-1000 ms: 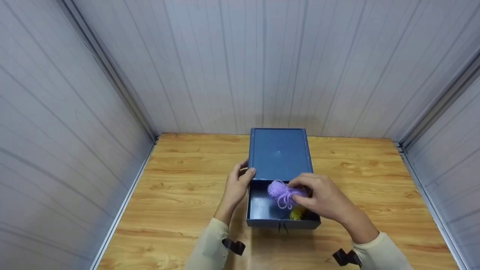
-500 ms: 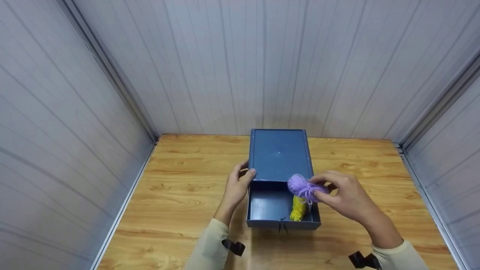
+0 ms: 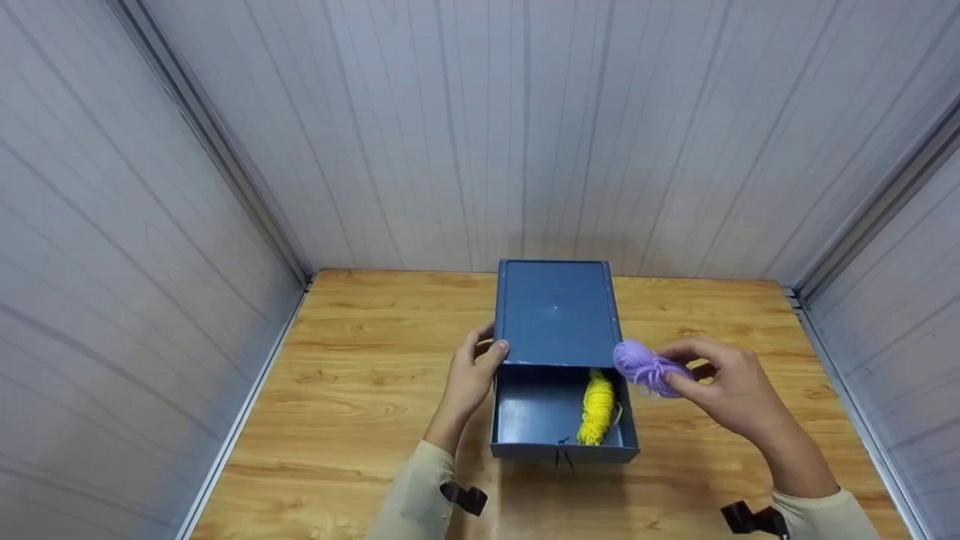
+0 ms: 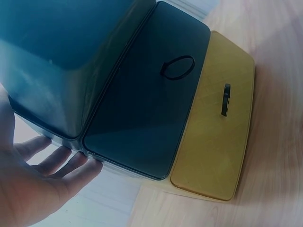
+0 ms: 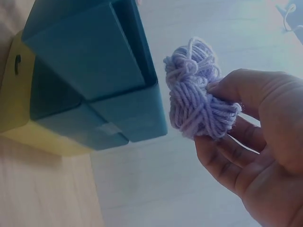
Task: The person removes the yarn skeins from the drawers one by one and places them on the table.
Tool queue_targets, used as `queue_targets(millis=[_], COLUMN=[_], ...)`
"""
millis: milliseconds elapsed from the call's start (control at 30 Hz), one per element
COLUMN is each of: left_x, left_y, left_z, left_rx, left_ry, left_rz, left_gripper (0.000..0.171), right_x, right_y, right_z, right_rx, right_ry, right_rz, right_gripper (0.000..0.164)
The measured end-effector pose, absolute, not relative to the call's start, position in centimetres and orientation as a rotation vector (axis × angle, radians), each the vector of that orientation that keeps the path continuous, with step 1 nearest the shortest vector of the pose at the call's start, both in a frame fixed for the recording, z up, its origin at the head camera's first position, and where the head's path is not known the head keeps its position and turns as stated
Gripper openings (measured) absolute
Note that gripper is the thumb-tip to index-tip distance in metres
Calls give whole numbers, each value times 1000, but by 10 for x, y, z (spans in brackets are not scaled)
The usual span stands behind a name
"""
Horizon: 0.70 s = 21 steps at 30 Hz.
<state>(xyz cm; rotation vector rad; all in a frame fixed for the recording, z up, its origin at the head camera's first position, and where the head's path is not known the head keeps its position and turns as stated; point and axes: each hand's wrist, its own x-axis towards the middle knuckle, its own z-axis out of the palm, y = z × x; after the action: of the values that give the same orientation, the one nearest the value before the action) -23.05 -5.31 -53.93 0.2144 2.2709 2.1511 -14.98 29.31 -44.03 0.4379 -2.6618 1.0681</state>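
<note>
The box [image 3: 555, 315] is looking dark blue, with its bottom drawer [image 4: 208, 142] showing yellow. Beside the box, light purple yarn [image 3: 646, 367] is showing. Inside the box's open drawer [image 3: 527, 416], yellow yarn [image 3: 597, 409] is looking bright. Under the box, the desk [image 3: 352, 390] is showing light brown with wavy wood lines. Behind the box, the white wall [image 3: 559, 135] is showing gray stripes.

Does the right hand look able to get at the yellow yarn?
Probably yes: the yellow yarn bundle lies exposed in the open top drawer, though the right hand, holding the purple yarn bundle, may need freeing.
</note>
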Motion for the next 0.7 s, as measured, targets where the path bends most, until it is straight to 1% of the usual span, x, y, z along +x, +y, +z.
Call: queue_targets(millis=[300,700], left_x=[-229,-228], left_y=[-56,-56], left_z=[-540,-540], left_rx=[205,217], left_ry=[2248,2286], left_rz=[2143,2126], left_gripper=[54,55], right_x=[-156,-173], right_y=[312,332], right_z=[-459,-516], right_rx=[326,120], right_ry=[-2693,-2800], right_rz=[1099,1117], right_gripper=[20,19])
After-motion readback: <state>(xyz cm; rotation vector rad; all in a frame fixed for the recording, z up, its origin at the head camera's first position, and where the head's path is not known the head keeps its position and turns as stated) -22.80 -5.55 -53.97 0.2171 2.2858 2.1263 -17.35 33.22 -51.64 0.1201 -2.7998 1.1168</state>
